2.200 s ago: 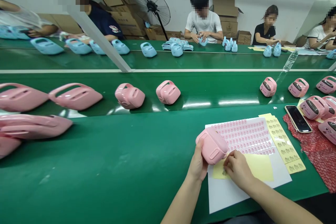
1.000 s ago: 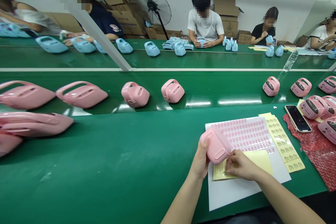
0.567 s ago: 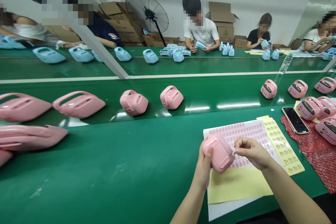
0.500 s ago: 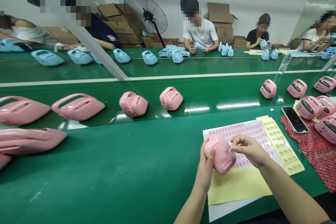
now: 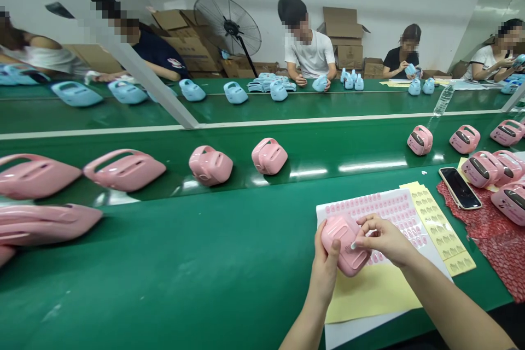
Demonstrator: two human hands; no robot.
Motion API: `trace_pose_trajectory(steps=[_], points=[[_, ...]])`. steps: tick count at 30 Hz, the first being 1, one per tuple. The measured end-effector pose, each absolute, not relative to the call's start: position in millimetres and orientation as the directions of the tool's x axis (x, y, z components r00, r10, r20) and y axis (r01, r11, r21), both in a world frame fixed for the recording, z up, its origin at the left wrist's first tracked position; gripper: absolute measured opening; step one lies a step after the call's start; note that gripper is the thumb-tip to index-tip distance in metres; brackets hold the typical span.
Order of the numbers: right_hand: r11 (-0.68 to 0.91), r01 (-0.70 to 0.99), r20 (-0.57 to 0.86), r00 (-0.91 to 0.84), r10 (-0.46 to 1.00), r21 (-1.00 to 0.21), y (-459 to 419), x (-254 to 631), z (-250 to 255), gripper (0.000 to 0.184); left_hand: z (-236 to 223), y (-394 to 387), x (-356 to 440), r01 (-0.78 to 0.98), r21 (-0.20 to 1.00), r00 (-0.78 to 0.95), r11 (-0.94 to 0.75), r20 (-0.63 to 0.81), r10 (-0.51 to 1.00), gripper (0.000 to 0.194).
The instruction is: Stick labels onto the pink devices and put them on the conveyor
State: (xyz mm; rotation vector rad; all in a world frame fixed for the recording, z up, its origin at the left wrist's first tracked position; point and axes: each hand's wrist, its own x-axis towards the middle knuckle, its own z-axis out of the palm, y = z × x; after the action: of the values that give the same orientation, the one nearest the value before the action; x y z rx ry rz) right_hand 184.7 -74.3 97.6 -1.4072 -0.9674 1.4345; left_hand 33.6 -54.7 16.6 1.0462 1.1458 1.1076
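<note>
My left hand (image 5: 324, 268) is closed around a pink plastic casing (image 5: 341, 229), thumb on the near side and fingers behind it. The casing is tilted, with a rounded raised panel and some small dark marks facing me. My right hand (image 5: 381, 238) pinches a small whitish piece, likely a sticker (image 5: 353, 245), right at the casing's surface; whether it touches I cannot tell. Beneath both hands lies a white sheet of pink stickers (image 5: 394, 205), its lower part covered by a yellow backing sheet (image 5: 369, 295).
Pink casings (image 5: 269, 156) stand along the green belt. To the right are a phone (image 5: 460, 188), red bubble wrap (image 5: 488, 235), finished-looking pink casings (image 5: 484, 168) and a yellow sticker sheet (image 5: 443, 224). A water bottle (image 5: 443, 99) stands beyond. Several co-workers (image 5: 309, 49) handle blue casings opposite.
My right hand's fingertips have moved slightly left and down, over the casing's face, with the whitish piece. The casing has turned a little in my left hand.
</note>
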Motion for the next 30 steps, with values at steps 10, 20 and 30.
trace_pose_trajectory(steps=[10,20,30], points=[[-0.3,-0.053,-0.303,0.054,0.952,-0.952,-77.0,183.4,94.6,0.02,24.5,-59.6,41.5,-0.105,0.982,0.016,0.158,-0.157,0.988,0.073],[0.036,0.347,0.123,0.232,0.965,-0.937,-89.6,166.4,84.9,0.013,34.0,-61.0,38.4,-0.141,0.972,0.068,0.19,-0.182,0.981,0.077],[-0.036,-0.043,-0.05,0.394,0.918,-0.998,-73.2,189.9,67.5,0.036,45.0,-60.2,31.1,-0.453,0.792,0.25,0.409,-0.328,0.911,0.08]])
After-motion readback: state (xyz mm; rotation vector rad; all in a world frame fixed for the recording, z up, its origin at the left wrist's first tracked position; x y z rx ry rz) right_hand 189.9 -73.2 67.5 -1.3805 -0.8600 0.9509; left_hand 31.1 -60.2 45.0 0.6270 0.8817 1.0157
